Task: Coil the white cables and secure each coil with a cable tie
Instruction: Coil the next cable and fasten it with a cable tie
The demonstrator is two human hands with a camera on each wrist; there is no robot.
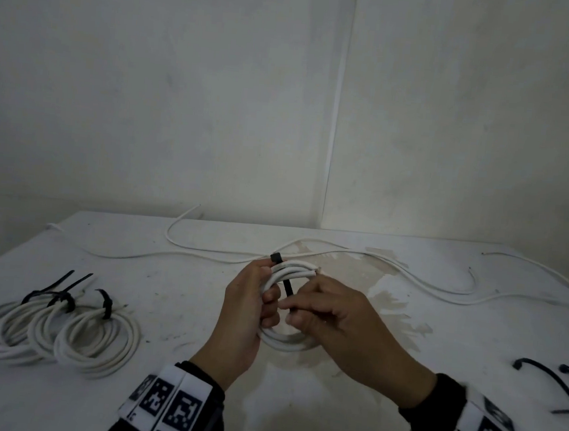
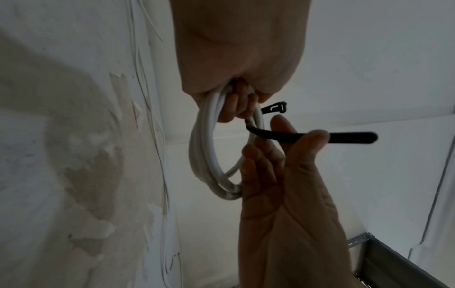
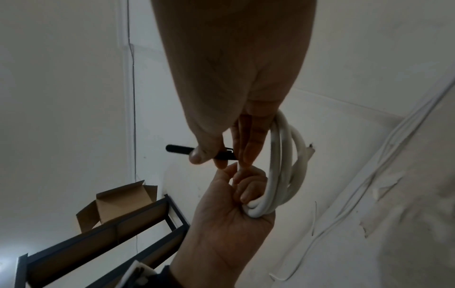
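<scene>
A coil of white cable [image 1: 282, 339] [image 2: 204, 154] [image 3: 283, 155] is held upright over the middle of the table. My left hand [image 1: 251, 302] [image 2: 236, 109] [image 3: 231, 204] grips the coil's left side, fingers curled through its loops. A black cable tie [image 1: 287, 286] [image 2: 307, 135] [image 3: 177, 149] runs across the coil's top strands, its head [image 1: 276, 258] [image 2: 273, 109] sticking up beside the left thumb. My right hand [image 1: 323, 308] [image 2: 290, 140] [image 3: 216, 155] pinches the tie's tail between thumb and fingers, just right of the coil.
Three tied white coils [image 1: 59, 329] lie at the front left. Loose white cables [image 1: 392, 269] snake along the back of the table [image 1: 160, 359]. Spare black ties [image 1: 554, 383] lie at the right edge. A dark shelf with a cardboard box [image 3: 118, 206] stands beside the table.
</scene>
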